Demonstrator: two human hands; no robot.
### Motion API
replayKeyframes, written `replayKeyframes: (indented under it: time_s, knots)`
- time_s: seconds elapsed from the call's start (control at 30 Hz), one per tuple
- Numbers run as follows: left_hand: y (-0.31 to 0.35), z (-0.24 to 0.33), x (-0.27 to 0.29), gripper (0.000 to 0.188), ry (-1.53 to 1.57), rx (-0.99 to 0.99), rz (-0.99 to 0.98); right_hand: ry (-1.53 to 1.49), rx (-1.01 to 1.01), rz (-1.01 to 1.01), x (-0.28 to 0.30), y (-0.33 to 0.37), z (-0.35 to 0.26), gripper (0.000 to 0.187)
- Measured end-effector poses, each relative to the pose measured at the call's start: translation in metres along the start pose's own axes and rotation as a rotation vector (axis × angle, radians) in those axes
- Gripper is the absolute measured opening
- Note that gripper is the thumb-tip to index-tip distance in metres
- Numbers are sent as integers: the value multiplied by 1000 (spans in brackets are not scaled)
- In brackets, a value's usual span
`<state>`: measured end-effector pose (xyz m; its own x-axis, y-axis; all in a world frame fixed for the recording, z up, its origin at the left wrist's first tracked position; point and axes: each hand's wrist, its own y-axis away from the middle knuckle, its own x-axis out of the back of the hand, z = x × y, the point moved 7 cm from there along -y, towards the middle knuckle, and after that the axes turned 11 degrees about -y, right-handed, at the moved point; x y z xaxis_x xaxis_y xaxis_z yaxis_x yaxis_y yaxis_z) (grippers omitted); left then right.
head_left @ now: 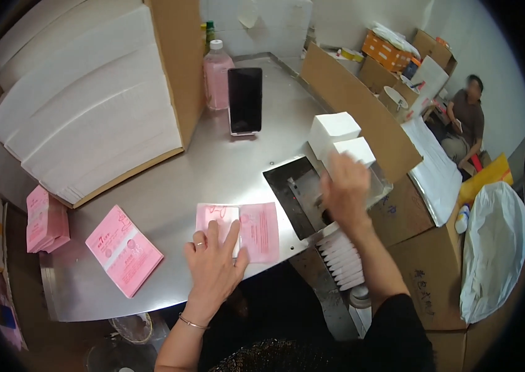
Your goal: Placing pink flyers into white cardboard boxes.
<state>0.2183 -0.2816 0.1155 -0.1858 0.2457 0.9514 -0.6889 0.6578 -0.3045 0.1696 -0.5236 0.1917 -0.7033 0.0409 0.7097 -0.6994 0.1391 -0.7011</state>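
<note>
My left hand (216,260) rests with spread fingers on a small white folded pad (234,218), pressing it onto a pink printed wrapper sheet (261,232) that lies flat near the table's front edge. My right hand (347,189) is raised over the right side of a rectangular opening (290,186) in the metal table, just in front of two white paper stacks (335,129). Motion smears its fingers, so any hold is unclear. Left of my left hand lies a stack of pink printed wrappers (123,248) with a pale band across it.
A phone (245,102) stands upright at the back, beside a bottle of pink liquid (217,68). An open carton of white stacked sheets (101,87) fills the left rear. Pink packs (45,220) sit at the left edge. Cartons (427,279) and a seated person (466,115) are at right.
</note>
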Motion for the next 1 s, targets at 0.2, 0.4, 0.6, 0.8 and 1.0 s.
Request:
replayKeyframes:
  time_s: [0.2, 0.4, 0.6, 0.8, 1.0]
  knots:
    - [-18, 15, 8, 55, -48, -34, 60, 72, -255, -42, -20, 11, 88, 18]
    - [-17, 18, 12, 42, -97, -100, 62, -79, -237, -2, -16, 12, 96, 19]
    - [-14, 26, -1, 32, -8, -156, -81, 29, -56, 173, 1, 15, 68, 35]
    - [-9, 4, 6, 55, 293, -102, -68, -604, 491, -313, -9, 107, -126, 38]
    - [-11, 32, 22, 72, 331, -69, 73, -505, 169, -273, -92, 46, -107, 20]
